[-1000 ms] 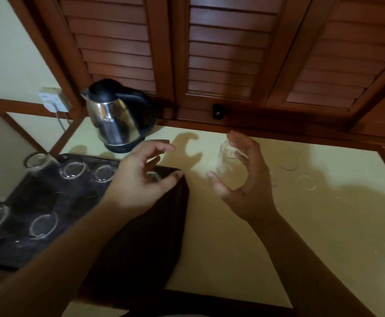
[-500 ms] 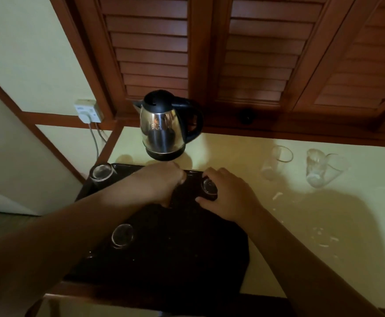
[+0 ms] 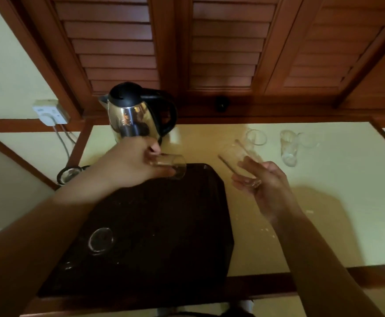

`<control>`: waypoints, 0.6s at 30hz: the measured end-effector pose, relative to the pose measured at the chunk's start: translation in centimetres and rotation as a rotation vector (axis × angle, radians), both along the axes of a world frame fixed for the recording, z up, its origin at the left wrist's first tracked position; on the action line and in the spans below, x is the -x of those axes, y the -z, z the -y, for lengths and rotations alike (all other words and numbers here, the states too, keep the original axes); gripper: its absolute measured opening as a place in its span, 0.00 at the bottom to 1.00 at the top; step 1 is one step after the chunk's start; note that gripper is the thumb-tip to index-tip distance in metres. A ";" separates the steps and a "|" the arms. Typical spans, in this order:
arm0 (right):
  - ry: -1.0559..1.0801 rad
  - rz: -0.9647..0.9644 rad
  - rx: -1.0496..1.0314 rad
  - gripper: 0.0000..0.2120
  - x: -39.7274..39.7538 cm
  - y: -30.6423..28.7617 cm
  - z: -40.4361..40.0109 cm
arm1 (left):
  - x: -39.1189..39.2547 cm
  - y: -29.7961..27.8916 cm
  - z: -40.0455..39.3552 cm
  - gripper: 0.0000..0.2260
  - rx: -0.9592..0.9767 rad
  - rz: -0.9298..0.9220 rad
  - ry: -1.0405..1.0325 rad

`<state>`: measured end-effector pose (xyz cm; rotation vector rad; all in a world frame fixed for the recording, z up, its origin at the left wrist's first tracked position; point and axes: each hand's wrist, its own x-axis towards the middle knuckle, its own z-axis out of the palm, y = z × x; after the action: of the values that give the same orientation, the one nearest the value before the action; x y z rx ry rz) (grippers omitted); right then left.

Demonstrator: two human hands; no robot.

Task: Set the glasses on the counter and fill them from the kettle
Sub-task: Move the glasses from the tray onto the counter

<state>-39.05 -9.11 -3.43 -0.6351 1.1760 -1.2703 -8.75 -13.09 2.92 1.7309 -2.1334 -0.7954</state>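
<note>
Pale yellow counter (image 3: 324, 225) runs between a wooden front edge and a wall of brown louvred shutters (image 3: 223, 53), with bare surface at the near right. Nearest on the left, a dark tray (image 3: 164, 236) reaches the front edge; one glass (image 3: 101, 240) stands on it near its left side. Farther in, the left hand (image 3: 132, 165) holds a tilted glass (image 3: 173, 167) over the tray's far edge, fingers curled round it. Beside the tray's right edge, the right hand (image 3: 269, 191) grips a tipped glass (image 3: 239, 161) by its base above the counter. Another glass (image 3: 69, 173) sits at the tray's far left corner. Beyond, two glasses (image 3: 256, 138) (image 3: 288, 149) stand on the counter, apart from each other. A steel kettle (image 3: 134, 115) stands at the back, just beyond the left hand, below the shutters. A wall socket (image 3: 49, 112) lies to its left.
</note>
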 end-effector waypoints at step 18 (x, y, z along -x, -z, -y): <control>-0.402 0.046 0.106 0.34 20.4 -0.2 -0.8 | 22.6 4.9 -3.8 0.20 -0.321 -1.246 -0.489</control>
<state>-59.49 -8.28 -3.21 -0.8676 0.8904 -1.0021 -31.30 -9.34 -1.94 1.1867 -0.7566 -1.5315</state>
